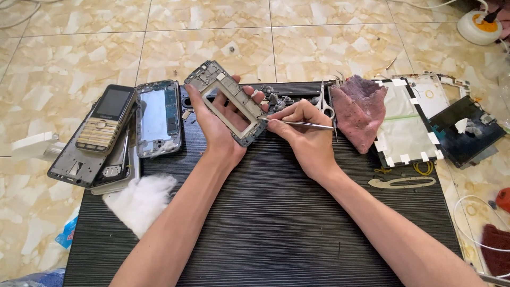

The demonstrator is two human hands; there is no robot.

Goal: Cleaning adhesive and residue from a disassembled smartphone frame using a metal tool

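- Gripping grey metal phone mid-frame (229, 102) tilted above black ribbed mat (276, 212), left hand (220, 125) palm-up.
- Right hand (300, 127) pinches thin steel tweezers (305, 124), tip at frame's lower corner.
- Frame hollow, bare.

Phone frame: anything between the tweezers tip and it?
Nothing visible. The left hand holds the phone frame up off the black mat; the tweezers in the right hand reach its lower corner unobstructed.

My left hand (220, 125) covering the phone frame's (228, 101) back edge, tweezers' (303, 124) tip too fine to resolve, small parts (276, 97) behind blurred, red cloth (496, 250) cut by right edge, my elbows out of view.
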